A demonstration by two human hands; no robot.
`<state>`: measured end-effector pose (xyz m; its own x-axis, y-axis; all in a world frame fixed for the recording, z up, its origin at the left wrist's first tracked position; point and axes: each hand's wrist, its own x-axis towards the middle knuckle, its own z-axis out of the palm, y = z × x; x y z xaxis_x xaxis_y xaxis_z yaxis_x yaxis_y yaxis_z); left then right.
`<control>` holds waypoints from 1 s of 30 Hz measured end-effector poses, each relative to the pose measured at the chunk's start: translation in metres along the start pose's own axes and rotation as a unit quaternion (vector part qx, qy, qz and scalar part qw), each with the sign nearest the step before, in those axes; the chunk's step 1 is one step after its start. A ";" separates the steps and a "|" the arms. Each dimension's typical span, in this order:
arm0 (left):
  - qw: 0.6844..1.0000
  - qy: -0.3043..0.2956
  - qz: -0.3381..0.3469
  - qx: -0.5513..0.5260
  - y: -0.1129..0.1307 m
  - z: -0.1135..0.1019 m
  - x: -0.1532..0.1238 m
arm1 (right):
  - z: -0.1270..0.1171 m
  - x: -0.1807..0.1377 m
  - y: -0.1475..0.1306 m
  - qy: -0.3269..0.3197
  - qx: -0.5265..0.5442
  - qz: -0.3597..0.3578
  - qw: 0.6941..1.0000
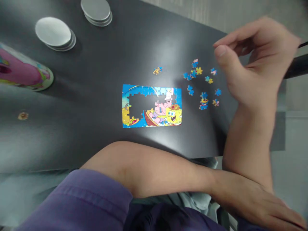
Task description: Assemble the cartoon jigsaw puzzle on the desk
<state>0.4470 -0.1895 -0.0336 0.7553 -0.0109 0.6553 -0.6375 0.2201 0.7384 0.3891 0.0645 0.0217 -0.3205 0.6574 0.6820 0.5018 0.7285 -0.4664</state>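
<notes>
A partly assembled jigsaw puzzle (174,115) lies on the dark table, its frame joined and a gap left of centre. It shows a yellow cartoon character and a pink one in a boat. My right hand (255,54) is raised above the table's right side, thumb and index fingertips together, with no piece visible between them. Loose puzzle pieces (198,71) lie to its left and below. A small clump of pieces (157,70) sits just above the puzzle. My left arm crosses my body; my left hand (262,205) lies by my right elbow, fingers stretched out and partly cut off.
Two stacks of round metal discs, one at the left (53,32) and one at the top (96,10), stand on the table (96,70). A pink printed cylindrical can (24,69) lies at the left edge. Below it is a brownish spot (23,115).
</notes>
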 end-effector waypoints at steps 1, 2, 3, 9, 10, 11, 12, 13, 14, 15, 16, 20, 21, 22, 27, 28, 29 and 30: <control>0.994 -0.008 0.038 0.098 0.016 -0.003 -0.009 | -0.008 0.001 0.007 0.008 -0.026 0.007 1.000; 0.978 0.008 0.054 0.200 0.034 -0.007 -0.020 | -0.016 0.001 0.012 -0.007 -0.055 0.026 0.998; 0.954 -0.062 0.060 0.288 0.052 -0.012 -0.032 | -0.025 0.001 0.017 -0.034 -0.080 0.049 0.995; 0.871 -0.184 -0.033 0.454 0.119 -0.033 -0.061 | -0.063 -0.005 0.033 -0.196 -0.106 0.148 0.964; 0.865 -0.192 -0.040 0.461 0.121 -0.034 -0.060 | -0.066 -0.006 0.036 -0.213 -0.100 0.160 0.959; 0.862 -0.199 -0.039 0.465 0.121 -0.034 -0.059 | -0.069 -0.008 0.040 -0.227 -0.093 0.170 0.954; 0.860 -0.204 -0.032 0.466 0.121 -0.035 -0.059 | -0.070 -0.010 0.044 -0.240 -0.085 0.176 0.951; 0.861 -0.206 -0.022 0.464 0.119 -0.035 -0.059 | -0.071 -0.011 0.047 -0.249 -0.079 0.177 0.949; 0.863 -0.207 -0.012 0.461 0.118 -0.036 -0.060 | -0.070 -0.012 0.050 -0.252 -0.076 0.175 0.949; 0.866 -0.207 -0.003 0.456 0.116 -0.037 -0.060 | -0.069 -0.012 0.052 -0.252 -0.075 0.171 0.950; 0.870 -0.204 0.000 0.449 0.115 -0.037 -0.061 | -0.066 -0.012 0.051 -0.249 -0.077 0.167 0.951; 0.894 -0.198 -0.022 0.402 0.113 -0.038 -0.061 | -0.041 -0.008 0.032 -0.253 -0.099 0.156 0.950; 0.900 -0.194 -0.025 0.389 0.114 -0.039 -0.061 | -0.032 -0.007 0.023 -0.259 -0.105 0.149 0.948; 0.907 -0.189 -0.026 0.376 0.116 -0.039 -0.062 | -0.021 -0.006 0.013 -0.263 -0.110 0.140 0.948; 0.939 -0.139 -0.032 0.313 0.114 -0.039 -0.060 | 0.033 -0.007 -0.031 -0.311 -0.126 0.084 0.938; 0.950 -0.112 -0.030 0.289 0.110 -0.037 -0.058 | 0.041 -0.008 -0.036 -0.323 -0.123 0.072 0.936; 0.962 -0.082 -0.024 0.258 0.105 -0.035 -0.055 | 0.047 -0.009 -0.039 -0.329 -0.119 0.062 0.935; 0.974 -0.059 -0.009 0.217 0.099 -0.034 -0.053 | 0.050 -0.010 -0.041 -0.330 -0.114 0.056 0.935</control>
<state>0.3489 -0.1339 -0.0003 0.7610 -0.1283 0.6359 -0.6473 -0.2147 0.7313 0.3312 0.0381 0.0058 -0.6429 0.7587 0.1051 0.6970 0.6364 -0.3303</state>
